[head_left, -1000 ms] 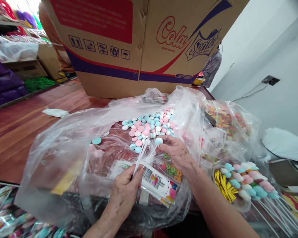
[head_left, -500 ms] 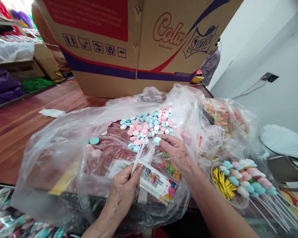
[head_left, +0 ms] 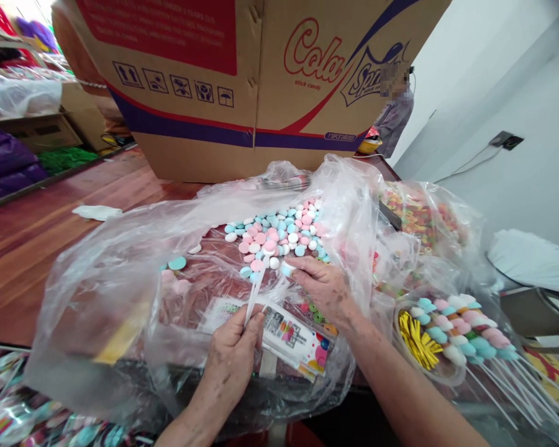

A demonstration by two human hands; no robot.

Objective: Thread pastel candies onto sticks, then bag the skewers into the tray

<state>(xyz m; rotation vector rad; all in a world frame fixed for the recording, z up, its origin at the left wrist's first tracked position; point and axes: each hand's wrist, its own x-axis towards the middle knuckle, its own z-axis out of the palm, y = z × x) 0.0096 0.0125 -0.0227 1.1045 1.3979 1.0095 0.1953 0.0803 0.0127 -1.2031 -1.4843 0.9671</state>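
My left hand [head_left: 236, 347] is closed around thin white sticks [head_left: 255, 292] that point up and away from me. Between the thumb and fingers of my right hand [head_left: 323, 285] is a pale blue and white candy [head_left: 287, 269], held just right of the sticks' upper ends and apart from them. Beyond both hands lies a heap of pink, white and blue round candies [head_left: 279, 233] on a clear plastic bag [head_left: 186, 310]. Printed packets [head_left: 284, 335] lie under my hands, with small green ring-shaped candies [head_left: 313, 310] partly hidden behind my right wrist.
A large cardboard box [head_left: 242, 136] stands behind the candies. To the right, a round clear tub [head_left: 451, 375] holds gold twist ties [head_left: 417, 341], beside finished candy sticks [head_left: 475, 332]. Bagged colourful candy [head_left: 428, 217] sits behind them. A person [head_left: 395, 118] is at the far right.
My right hand has shifted slightly left and turned the blue and white candy between its fingers. My left hand has barely moved, still holding the sticks.
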